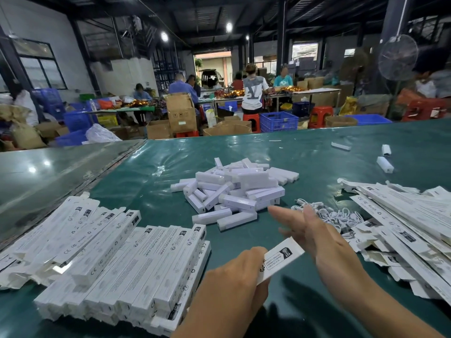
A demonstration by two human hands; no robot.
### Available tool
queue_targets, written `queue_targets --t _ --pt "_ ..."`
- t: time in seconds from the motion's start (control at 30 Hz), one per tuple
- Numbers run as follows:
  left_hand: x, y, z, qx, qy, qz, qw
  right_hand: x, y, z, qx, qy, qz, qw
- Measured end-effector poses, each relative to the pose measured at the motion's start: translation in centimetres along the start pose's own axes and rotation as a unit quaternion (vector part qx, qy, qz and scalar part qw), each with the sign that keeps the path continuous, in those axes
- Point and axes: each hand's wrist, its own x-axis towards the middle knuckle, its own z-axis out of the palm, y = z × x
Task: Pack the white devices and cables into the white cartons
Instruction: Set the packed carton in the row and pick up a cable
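— White carton (280,261), head view: gripped at its near end by the left hand (234,276), fingers curled round it, far end raised over the green bench (151,167).
— Right hand (324,242)?
— Just beside the carton's far end, fingers (280,212) released and stretched out, grasping nothing.
— White devices (234,191)?
— Heaped mid-bench, beyond both hands.
— Cables (339,217)?
— Tangled right of the heap, behind the right hand.
— Other cartons?
— Packed cartons (117,269) stacked in rows at left; flat cartons (402,215) piled loosely at right.
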Motion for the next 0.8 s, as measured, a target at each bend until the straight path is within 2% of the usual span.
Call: queue_targets --t 0.13,0.23,0.37,0.43,0.5,0.57,0.6,0.67,0.7,0.73,0.8 --pt "0.2 1.0 -0.3 0.032 -0.005 0.037 0.999 1.4 0.1 1.5 -0.087 -0.081 0.021 0.993" --pt "0.4 0.9 1.0 0.06 -0.018 0.044 0.997 0.1 0.9 1.6 -0.208 -0.096 -0.066 0.971" --pt "0.2 0.3 1.4 0.053 0.026 0.087 0.994 -0.1 1.6 1.3 -0.111 -0.1 -0.06 0.987" --pt "0.5 -0.7 1.2 0.015 0.017 0.062 0.998 0.5 1.7 0.9 -0.088 -0.074 -0.035 0.993" --pt "0.5 -2.6 1.1 0.008 0.057 0.023 0.998 1.2 1.6 0.1 -0.06 0.007 -0.002 0.998" --pt "0.7 -4.2 -0.3 -0.116 0.094 -0.032 0.988 2.2 1.5 -1.3 0.039 0.101 0.07 0.992" --pt "0.8 -4.6 -1.1 -0.217 0.104 -0.046 0.97 2.6 1.5 -1.9 0.097 0.123 0.118 0.981" --pt "0.9 -5.1 -2.0 -0.431 0.111 -0.068 0.893 2.8 1.8 -2.2 0.158 0.095 0.196 0.963" --pt "0.9 -5.1 -2.0 -0.497 0.119 -0.073 0.857 2.7 1.9 -1.9 0.152 0.072 0.222 0.961" --pt "1.0 -4.8 -1.8 -0.535 0.131 -0.079 0.831 2.4 2.1 -1.4 0.117 0.049 0.229 0.965" --pt "1.1 -3.9 -1.5 -0.595 0.165 -0.094 0.781 1.5 2.8 -0.1 -0.058 0.001 0.167 0.984"
